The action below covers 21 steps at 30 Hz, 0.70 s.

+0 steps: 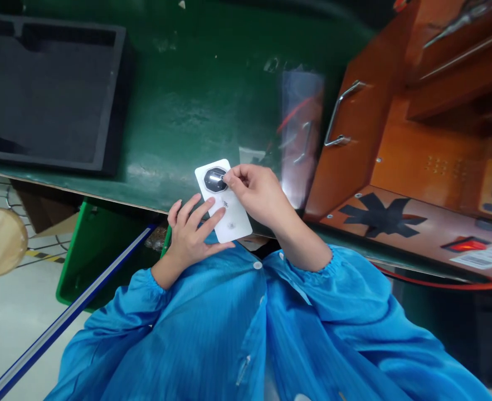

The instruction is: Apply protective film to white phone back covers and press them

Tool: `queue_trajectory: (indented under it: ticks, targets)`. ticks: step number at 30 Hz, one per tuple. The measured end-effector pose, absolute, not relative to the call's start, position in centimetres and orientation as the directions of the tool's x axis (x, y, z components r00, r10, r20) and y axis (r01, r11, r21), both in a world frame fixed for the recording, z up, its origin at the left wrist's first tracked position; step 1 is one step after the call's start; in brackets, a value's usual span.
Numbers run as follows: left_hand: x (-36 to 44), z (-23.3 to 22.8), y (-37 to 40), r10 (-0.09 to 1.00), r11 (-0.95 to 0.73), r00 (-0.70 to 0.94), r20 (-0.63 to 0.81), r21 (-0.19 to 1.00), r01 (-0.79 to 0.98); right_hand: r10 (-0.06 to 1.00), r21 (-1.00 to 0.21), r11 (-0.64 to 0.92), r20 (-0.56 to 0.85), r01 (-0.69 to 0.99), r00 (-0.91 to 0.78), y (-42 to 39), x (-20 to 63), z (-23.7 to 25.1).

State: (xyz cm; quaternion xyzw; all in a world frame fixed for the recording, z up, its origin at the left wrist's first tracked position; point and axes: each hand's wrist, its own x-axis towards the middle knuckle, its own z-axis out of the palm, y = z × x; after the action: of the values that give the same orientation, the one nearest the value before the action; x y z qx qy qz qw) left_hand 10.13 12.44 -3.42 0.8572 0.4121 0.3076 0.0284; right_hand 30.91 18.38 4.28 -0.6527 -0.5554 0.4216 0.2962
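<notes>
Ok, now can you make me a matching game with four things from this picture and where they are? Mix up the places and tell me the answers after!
Things:
1. White panel
2. Black tray
3. Green bin
4. Black tape

Places:
A. Stuck on the orange machine
B. At the left hand and right hand
C. Lower than the table's edge
D. On the green table, at the picture's left

Right pairs: 1-B, 2-D, 3-C, 4-A
</notes>
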Motion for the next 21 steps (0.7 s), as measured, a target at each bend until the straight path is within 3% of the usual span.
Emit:
queue_trajectory:
  ticks: [21]
  targets:
    - [10.16, -3.86, 12.45, 0.732, -0.644, 0.469, 0.494, 0.278, 0.712, 0.990, -0.776, -0.141, -0.103, 0.615, 0.097, 18.24, 30.66, 3.29]
